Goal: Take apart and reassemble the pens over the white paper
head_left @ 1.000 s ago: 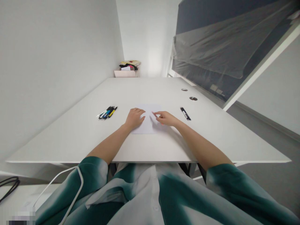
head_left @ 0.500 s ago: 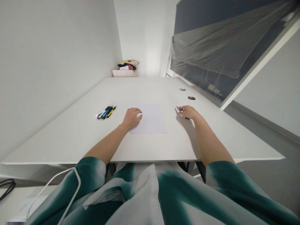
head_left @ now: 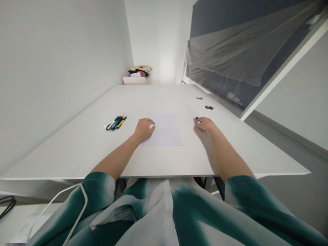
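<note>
Left hand [head_left: 144, 129] rests open on the sheet's [head_left: 164, 131] left edge; right hand [head_left: 204, 123] clenches a black marker [head_left: 196, 119]; sheet appears unmarked, pens [head_left: 115, 123] lie left.

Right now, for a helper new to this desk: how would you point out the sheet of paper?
On the long white desk, look near the front edge. The white sheet of paper lies there, the left hand on its left edge, between the pens and the right hand.
</note>
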Demonstrator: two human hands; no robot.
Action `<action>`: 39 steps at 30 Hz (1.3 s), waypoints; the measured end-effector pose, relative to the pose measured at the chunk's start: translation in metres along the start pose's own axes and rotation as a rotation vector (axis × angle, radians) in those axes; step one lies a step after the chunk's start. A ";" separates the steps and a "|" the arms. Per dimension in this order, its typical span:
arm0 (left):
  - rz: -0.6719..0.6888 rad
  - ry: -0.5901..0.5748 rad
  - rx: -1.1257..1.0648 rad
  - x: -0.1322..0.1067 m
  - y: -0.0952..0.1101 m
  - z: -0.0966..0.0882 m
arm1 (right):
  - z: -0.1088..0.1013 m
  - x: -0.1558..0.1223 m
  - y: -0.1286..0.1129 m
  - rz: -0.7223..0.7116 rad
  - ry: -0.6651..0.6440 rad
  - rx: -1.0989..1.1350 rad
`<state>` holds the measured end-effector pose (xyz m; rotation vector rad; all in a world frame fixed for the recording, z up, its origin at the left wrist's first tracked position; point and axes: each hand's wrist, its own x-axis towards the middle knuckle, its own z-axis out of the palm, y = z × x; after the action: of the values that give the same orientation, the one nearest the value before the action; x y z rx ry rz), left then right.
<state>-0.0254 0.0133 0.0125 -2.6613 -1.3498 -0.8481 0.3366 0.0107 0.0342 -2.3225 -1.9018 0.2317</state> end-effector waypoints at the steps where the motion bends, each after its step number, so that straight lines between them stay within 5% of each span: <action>1: 0.000 -0.002 0.001 0.000 0.000 0.000 | 0.001 0.000 0.000 0.006 0.008 -0.005; 20: 0.013 -0.010 0.016 0.000 0.001 -0.001 | 0.007 -0.003 -0.014 0.262 0.107 0.056; 32: 0.001 -0.018 0.032 0.000 0.002 -0.001 | 0.018 -0.002 -0.008 0.309 0.274 0.055; 39: -0.014 -0.029 0.032 0.000 0.003 -0.002 | 0.021 0.004 -0.002 0.293 0.212 0.125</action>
<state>-0.0242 0.0110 0.0149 -2.6537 -1.3772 -0.7846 0.3309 0.0151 0.0141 -2.4233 -1.4084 0.1220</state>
